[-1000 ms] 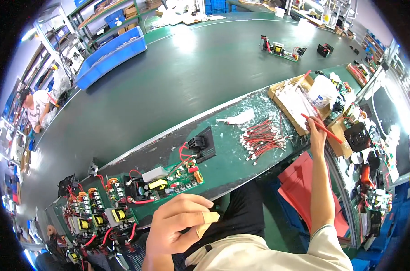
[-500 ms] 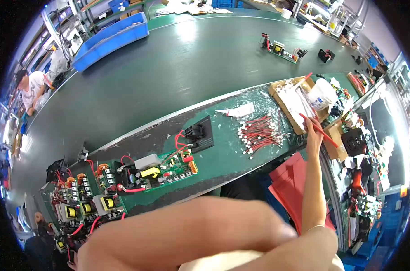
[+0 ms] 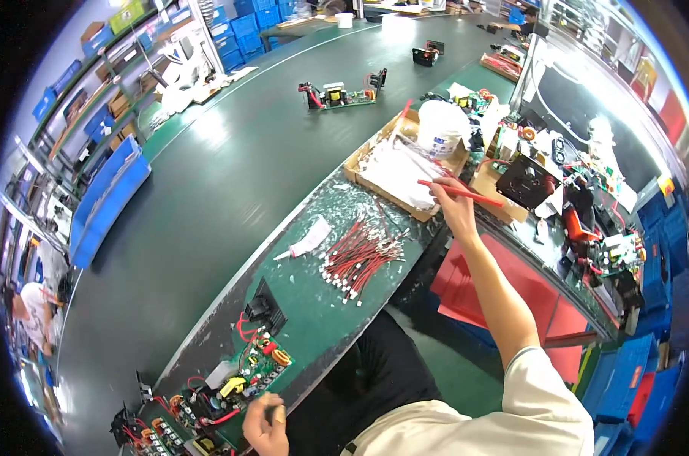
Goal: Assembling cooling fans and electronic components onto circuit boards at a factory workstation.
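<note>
At right of centre, the right hand (image 3: 452, 204) pinches a thin red stick (image 3: 460, 193) over a shallow cardboard tray (image 3: 369, 154). At the bottom edge, the left hand (image 3: 265, 425) curls, clenched, against a green circuit board (image 3: 255, 370).

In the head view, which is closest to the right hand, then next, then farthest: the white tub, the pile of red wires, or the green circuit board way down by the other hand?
From the right hand:
1. White tub, just beyond it in the cardboard tray.
2. Pile of red wires, to its left on the green mat.
3. Green circuit board, far lower left, by the left hand.

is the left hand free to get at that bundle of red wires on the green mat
Probably yes. The left hand sits at the circuit board by the near edge, and the red wires lie loose further along the green mat with nothing between, though it may be holding something small.
</note>
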`<state>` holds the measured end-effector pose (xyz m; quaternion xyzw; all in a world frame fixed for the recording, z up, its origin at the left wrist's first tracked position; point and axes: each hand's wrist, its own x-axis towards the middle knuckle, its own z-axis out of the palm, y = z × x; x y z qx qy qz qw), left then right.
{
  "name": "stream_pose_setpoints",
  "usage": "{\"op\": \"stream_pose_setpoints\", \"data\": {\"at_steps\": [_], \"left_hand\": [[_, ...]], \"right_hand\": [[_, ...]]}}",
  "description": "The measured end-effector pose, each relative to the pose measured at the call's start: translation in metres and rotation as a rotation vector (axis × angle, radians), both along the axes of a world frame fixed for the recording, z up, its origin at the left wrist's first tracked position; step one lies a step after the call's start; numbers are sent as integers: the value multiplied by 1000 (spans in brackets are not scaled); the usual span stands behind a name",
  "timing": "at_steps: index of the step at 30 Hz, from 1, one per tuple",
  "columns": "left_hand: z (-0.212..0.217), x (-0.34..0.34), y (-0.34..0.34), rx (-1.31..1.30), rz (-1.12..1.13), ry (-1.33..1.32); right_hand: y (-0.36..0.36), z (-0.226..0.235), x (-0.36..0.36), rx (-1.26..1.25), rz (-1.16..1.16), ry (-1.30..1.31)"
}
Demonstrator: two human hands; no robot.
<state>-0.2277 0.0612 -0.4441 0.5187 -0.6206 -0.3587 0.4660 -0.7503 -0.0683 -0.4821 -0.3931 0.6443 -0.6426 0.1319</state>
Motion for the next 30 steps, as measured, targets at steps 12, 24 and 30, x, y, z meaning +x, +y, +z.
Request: {"op": "stream_pose_setpoints", "data": {"at_steps": [12, 24, 30], "left_hand": [[10, -39, -14, 236, -168, 696], [-8, -6, -8, 173, 102, 365], [-2, -25, -16, 202, -10, 571]], "right_hand": [[4, 4, -12, 42, -50, 105], [2, -5, -8, 22, -14, 170], [4, 2, -15, 47, 3, -18]]}}
